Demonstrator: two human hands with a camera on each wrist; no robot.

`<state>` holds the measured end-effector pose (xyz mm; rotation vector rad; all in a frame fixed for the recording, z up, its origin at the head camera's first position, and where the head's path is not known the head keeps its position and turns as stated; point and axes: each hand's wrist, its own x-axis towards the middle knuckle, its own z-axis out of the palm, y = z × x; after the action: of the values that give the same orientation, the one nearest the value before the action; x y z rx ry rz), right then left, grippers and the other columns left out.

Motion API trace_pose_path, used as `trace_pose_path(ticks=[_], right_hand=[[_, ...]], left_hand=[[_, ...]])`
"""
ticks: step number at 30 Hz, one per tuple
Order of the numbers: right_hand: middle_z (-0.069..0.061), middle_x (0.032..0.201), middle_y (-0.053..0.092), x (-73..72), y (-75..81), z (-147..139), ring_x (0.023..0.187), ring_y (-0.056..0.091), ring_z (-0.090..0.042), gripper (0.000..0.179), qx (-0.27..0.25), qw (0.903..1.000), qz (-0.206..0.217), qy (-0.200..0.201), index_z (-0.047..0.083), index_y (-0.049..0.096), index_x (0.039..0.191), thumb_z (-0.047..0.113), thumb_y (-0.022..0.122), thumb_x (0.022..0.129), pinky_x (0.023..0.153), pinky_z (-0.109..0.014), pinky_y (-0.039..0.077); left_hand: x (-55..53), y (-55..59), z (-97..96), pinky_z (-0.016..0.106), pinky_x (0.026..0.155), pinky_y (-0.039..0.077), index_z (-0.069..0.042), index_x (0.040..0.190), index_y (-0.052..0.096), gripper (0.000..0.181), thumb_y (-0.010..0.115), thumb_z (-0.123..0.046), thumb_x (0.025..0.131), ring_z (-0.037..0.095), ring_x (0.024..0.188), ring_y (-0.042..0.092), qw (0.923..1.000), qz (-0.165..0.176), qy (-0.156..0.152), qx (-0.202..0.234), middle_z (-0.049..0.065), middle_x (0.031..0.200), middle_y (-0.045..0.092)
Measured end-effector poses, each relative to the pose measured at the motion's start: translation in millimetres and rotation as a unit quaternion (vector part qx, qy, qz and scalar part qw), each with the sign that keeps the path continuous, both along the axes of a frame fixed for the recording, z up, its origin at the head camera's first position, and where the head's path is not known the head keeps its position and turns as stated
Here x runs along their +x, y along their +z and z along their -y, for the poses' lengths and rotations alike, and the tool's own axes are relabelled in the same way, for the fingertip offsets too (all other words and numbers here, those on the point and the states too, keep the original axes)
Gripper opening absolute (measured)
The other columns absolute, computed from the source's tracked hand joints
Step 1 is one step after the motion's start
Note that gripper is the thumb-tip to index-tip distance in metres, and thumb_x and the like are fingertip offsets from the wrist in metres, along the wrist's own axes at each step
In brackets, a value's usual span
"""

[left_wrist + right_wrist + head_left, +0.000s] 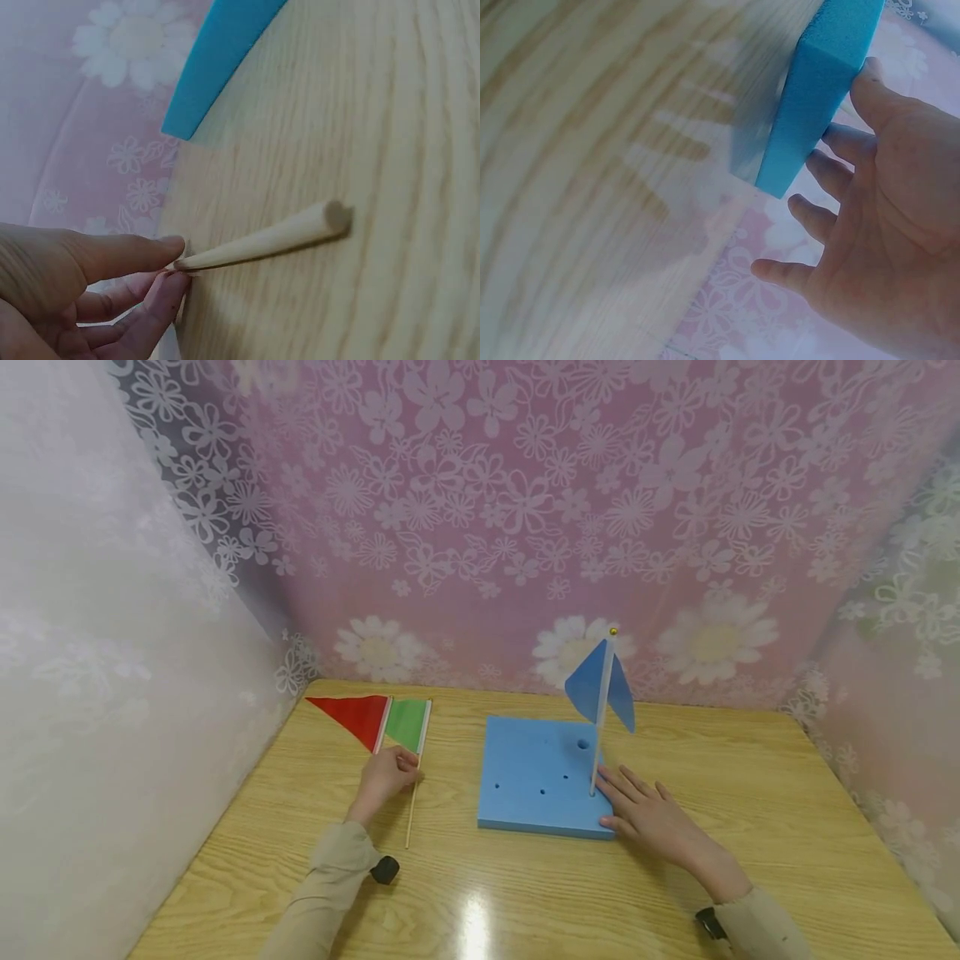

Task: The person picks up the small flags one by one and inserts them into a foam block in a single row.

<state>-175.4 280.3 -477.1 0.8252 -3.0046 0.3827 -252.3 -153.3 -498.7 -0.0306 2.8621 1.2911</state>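
Note:
At the left of the table, my left hand [386,781] pinches the wooden stick of a green flag [407,722] between thumb and fingers, just under the cloth. That stick [270,238] lies along the tabletop with its lower end toward me. Beside it is a red triangular flag [358,717], its stick mostly hidden by the hand. My right hand [656,822] rests with straight, spread fingers at the right edge of a blue foam board [517,760]. Near that edge a blue flag [587,681] stands upright, its stick in the board and a gold ball on top.
Several holes show in the board's top, with a larger hole [582,744] near its back right. The wooden table [450,893] ends at a floral curtain [480,527] behind, and patterned curtains close in both sides.

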Motion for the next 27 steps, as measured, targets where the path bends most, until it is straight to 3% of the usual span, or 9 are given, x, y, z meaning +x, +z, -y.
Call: trace_pose_path(ticks=[6,15,21,27], right_hand=[[-0.015,0.161,0.035,0.0,1.8,0,0.147,0.03,-0.046,0.065,0.003,1.0,0.002,-0.003,0.008,0.04,0.156,0.042,0.057,0.103,0.107,-0.078,0.026],[-0.016,0.161,0.035,-0.6,1.3,-1,0.147,0.029,-0.047,0.065,0.002,1.0,0.0,0.0,0.007,0.04,0.156,0.041,0.056,0.103,0.107,-0.078,0.026],[-0.016,0.161,0.035,-0.1,1.6,1,0.146,0.031,-0.046,0.064,0.004,1.0,-0.003,0.0,0.007,0.041,0.155,0.041,0.057,0.103,0.106,-0.078,0.028],[-0.016,0.161,0.036,0.8,1.2,0,0.146,0.031,-0.046,0.064,0.004,1.0,-0.004,0.0,0.007,0.041,0.155,0.04,0.057,0.103,0.108,-0.078,0.027]], left_hand=[[-2.2,0.5,-6.0,0.027,0.062,0.056,0.0,0.092,0.071,0.017,0.082,-0.004,0.08,0.015,0.068,0.07,0.9992,-0.005,0.016,-0.037,0.009,0.081,0.075],[-6.6,4.0,-5.7,0.026,0.062,0.049,-0.001,0.09,0.078,0.014,0.075,-0.006,0.078,0.011,0.066,0.063,0.9983,-0.023,0.044,-0.032,0.006,0.08,0.075],[-8.6,10.0,-7.2,0.024,0.06,0.056,0.001,0.098,0.076,0.015,0.072,-0.004,0.085,0.01,0.061,0.065,0.9979,-0.028,0.037,0.045,0.01,0.086,0.074],[-9.7,18.8,-14.6,0.033,0.063,0.063,0.007,0.109,0.071,0.021,0.072,0.0,0.089,0.021,0.07,0.073,0.99,-0.023,0.03,0.136,0.019,0.098,0.073]])
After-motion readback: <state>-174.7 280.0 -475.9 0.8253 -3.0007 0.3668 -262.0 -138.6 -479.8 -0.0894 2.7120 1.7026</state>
